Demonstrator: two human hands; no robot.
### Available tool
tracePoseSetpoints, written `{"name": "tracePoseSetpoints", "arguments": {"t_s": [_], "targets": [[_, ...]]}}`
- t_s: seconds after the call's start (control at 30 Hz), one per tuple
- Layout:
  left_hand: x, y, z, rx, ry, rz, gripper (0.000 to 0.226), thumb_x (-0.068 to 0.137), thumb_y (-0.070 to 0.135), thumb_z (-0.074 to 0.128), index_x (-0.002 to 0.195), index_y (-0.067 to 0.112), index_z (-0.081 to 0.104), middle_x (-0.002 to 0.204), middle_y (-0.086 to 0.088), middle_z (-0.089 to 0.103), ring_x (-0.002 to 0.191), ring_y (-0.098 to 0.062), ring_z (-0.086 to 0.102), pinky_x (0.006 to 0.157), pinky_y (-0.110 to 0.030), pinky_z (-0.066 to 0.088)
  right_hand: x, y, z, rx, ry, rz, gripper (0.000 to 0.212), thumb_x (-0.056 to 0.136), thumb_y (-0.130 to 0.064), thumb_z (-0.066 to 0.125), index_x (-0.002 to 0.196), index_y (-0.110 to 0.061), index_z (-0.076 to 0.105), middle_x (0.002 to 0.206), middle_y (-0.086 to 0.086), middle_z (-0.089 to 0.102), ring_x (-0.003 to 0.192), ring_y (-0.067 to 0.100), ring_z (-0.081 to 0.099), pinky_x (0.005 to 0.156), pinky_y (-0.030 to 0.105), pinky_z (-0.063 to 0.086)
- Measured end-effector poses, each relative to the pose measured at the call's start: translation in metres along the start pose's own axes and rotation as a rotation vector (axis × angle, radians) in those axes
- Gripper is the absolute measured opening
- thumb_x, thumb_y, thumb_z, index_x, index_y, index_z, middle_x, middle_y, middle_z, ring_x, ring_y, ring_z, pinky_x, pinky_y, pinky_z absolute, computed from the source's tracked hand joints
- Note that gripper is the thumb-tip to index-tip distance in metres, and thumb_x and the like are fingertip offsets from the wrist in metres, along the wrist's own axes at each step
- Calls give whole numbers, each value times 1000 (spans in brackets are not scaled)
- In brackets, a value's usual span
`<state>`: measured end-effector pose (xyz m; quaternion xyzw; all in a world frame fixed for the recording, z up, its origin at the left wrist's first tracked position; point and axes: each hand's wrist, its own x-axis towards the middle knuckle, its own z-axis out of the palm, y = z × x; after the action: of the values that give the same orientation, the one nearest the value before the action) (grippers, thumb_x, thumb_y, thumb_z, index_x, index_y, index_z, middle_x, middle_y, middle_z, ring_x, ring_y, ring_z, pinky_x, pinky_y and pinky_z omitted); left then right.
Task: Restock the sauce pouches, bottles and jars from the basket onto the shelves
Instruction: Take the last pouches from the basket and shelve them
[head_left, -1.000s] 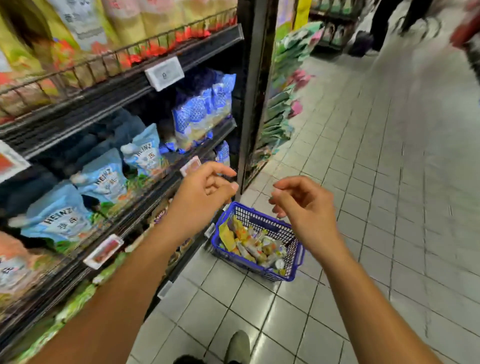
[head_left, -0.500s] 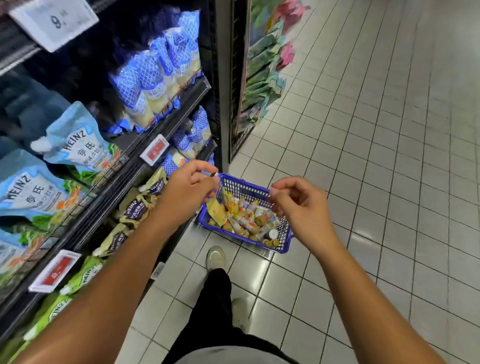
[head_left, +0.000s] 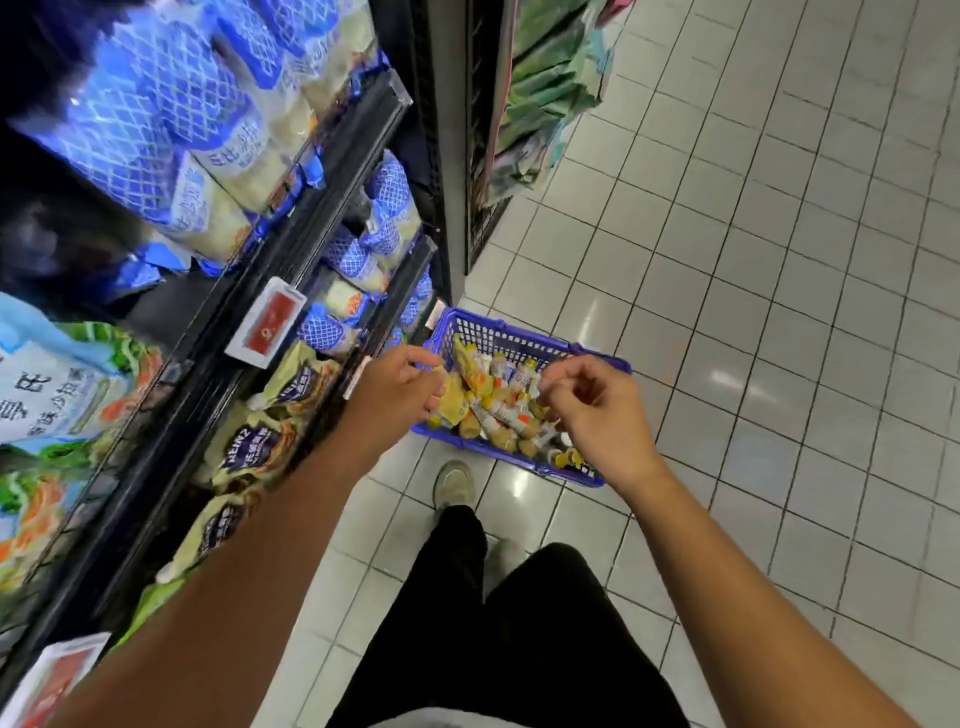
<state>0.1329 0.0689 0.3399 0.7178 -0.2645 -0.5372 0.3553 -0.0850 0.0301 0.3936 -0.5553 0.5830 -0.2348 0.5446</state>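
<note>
Basket (head_left: 519, 335) is sitting heaped with sauce pouches (head_left: 475, 376), restocking seemingly mostly pending; left hand (head_left: 395, 389) and right hand (head_left: 597, 415) are hovering loosely curled, empty.

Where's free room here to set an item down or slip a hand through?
Free: the bare tiled floor right of and beyond the blue basket. Crowded: the basket, packed with pouches and bottles, left hand and right hand above it; the lower shelf of dark-labelled pouches and the blue-netted pouches above look tightly filled.
</note>
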Motion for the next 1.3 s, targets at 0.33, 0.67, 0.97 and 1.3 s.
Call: {"name": "tracePoseSetpoints", "arguments": {"t_s": [0.33,0.67,0.97,1.3], "targets": [[94,-119,37,-18,58,-318,21,95,0,54,83,17,56,45,6,57,36,-4,49,37,-13,37,99,137,40,-117,-116,272,7,93,5,58,93,9,64,84,21,64,68,24,57,66,34,50],[195,-239,82,-195,74,-551,9,101,6,48,96,12,52,75,-6,50,60,-14,53,62,-27,47,204,279,72,-353,-293,306,7,93,-6,61,87,-8,64,84,19,69,69,22,60,74,46,56],[297,-326,120,-488,234,-775,56,98,22,56,149,10,34,152,-13,35,135,-28,43,97,-32,42,273,399,123,-556,-355,324,11,91,-26,66,96,-17,63,88,7,66,80,24,61,65,31,49],[363,-388,133,-369,483,-829,79,78,31,83,144,14,43,144,-6,50,124,-28,52,99,-38,48,345,433,190,-676,-274,151,56,90,-41,66,133,-11,47,127,13,57,113,32,57,89,37,45]]}}
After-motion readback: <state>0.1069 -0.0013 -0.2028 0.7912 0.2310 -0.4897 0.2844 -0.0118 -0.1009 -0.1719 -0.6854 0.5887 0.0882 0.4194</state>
